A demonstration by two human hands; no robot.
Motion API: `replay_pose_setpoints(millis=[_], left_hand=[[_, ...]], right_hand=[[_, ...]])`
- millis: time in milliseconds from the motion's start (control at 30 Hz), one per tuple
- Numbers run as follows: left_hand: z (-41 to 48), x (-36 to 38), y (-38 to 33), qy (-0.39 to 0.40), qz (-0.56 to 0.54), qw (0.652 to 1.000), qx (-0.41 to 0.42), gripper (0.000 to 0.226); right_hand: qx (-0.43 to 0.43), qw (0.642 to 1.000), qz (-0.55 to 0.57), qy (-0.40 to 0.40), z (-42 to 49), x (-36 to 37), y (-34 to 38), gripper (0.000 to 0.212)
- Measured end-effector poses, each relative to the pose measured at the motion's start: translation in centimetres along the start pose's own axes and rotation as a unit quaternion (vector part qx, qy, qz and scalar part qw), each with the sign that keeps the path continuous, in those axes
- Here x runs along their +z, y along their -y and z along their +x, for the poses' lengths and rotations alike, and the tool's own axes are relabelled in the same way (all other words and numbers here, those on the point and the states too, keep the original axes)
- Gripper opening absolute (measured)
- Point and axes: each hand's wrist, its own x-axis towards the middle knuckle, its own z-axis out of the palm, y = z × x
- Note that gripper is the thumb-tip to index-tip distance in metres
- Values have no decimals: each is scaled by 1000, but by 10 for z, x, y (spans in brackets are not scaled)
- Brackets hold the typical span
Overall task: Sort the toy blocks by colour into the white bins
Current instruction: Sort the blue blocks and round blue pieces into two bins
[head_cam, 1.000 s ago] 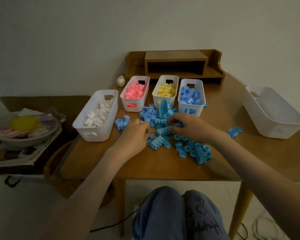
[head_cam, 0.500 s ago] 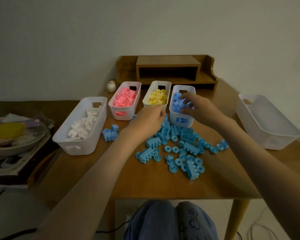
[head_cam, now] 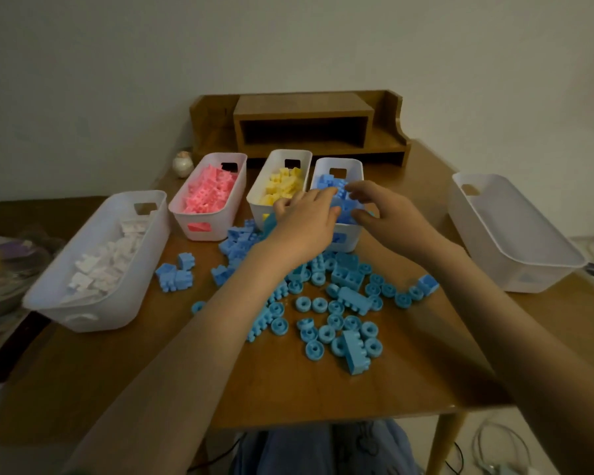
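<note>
Four white bins stand in a row: white blocks [head_cam: 96,265] in the left bin [head_cam: 93,317], a pink-block bin [head_cam: 220,231], a yellow-block bin [head_cam: 290,154] and a blue-block bin [head_cam: 355,166]. Many loose blue blocks and wheel-shaped pieces [head_cam: 326,306] lie on the wooden table [head_cam: 288,392] in front of them. My left hand [head_cam: 306,224] hovers at the blue bin's near left rim, its fingers curled round blue blocks. My right hand [head_cam: 381,214] is above the same bin with spread, relaxed fingers and holds nothing.
An empty larger white bin [head_cam: 515,241] sits at the table's right edge. A wooden shelf [head_cam: 306,125] stands at the back and a small round ornament [head_cam: 183,163] beside it. A cluttered bowl lies on a low surface at the left. My knees show below the front edge.
Both hands rose from the blue pile to the blue bin. The right hand brought blocks over it and now has its fingers spread; the left hand followed with blocks.
</note>
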Motion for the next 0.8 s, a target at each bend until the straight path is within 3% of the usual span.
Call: replay_pose_setpoints(millis=[167, 300, 400, 567, 800], left_hand=[[-38, -7, 30, -59, -65, 996, 26, 38], [-73, -4, 52, -82, -49, 995, 37, 28], [-89, -5, 72, -90, -38, 995, 6, 28], [-95, -16, 98, -130, -115, 985, -11, 29], [-98, -4, 110, -96, -7, 994, -51, 33]], right_hand=[[-47, 999, 2, 2, -6, 7, 21, 38], [-91, 992, 34, 77, -14, 19, 38, 43], [-99, 985, -66, 128, -21, 31, 53, 49], [-122, 958, -185, 181, -35, 45, 64, 53], [-105, 976, -157, 112, -35, 43, 54, 20]])
